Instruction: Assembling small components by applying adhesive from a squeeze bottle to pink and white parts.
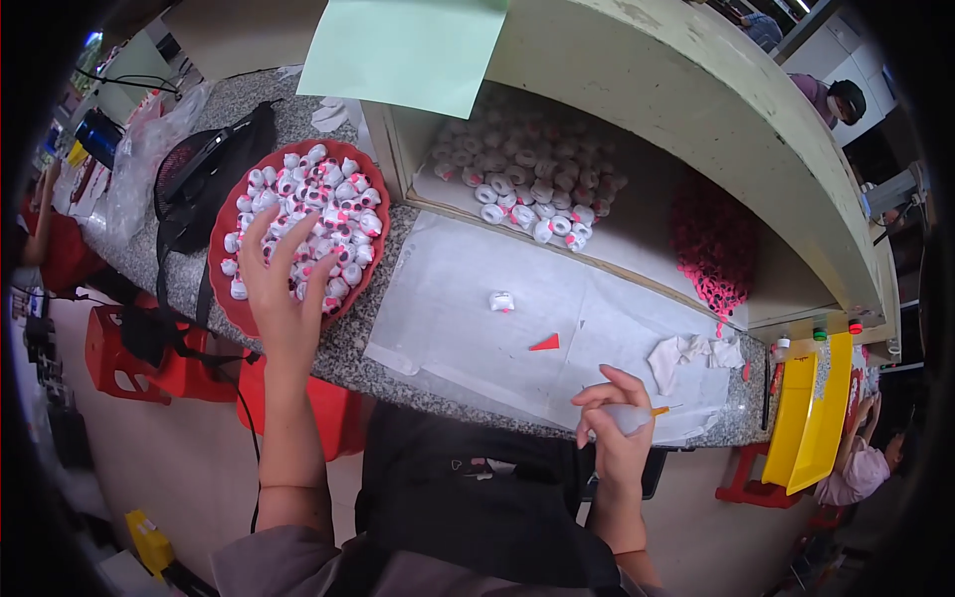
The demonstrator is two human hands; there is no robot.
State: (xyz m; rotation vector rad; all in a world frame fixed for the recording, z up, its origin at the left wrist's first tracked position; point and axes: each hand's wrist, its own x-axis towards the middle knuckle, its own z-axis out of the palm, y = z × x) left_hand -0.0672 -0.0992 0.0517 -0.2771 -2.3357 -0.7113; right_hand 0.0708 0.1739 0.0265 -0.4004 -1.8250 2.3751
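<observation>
My left hand is over the near side of a red scalloped bowl, its fingers spread. Small white figures with pink and dark spots fill the bowl. I cannot tell whether my fingertips touch any of them. In my right hand, above the front edge of the white paper sheet, is a translucent squeeze bottle with an orange-yellow nozzle and a thin needle tip pointing right. One white piece with a pink spot lies on the sheet, with a small red triangular piece to its right.
Behind the sheet, a shelf holds a heap of white ring-like pieces and a pile of pink and dark bits. Crumpled tissue lies at right, near yellow trays. A black bag sits left of the bowl. Other people work farther off.
</observation>
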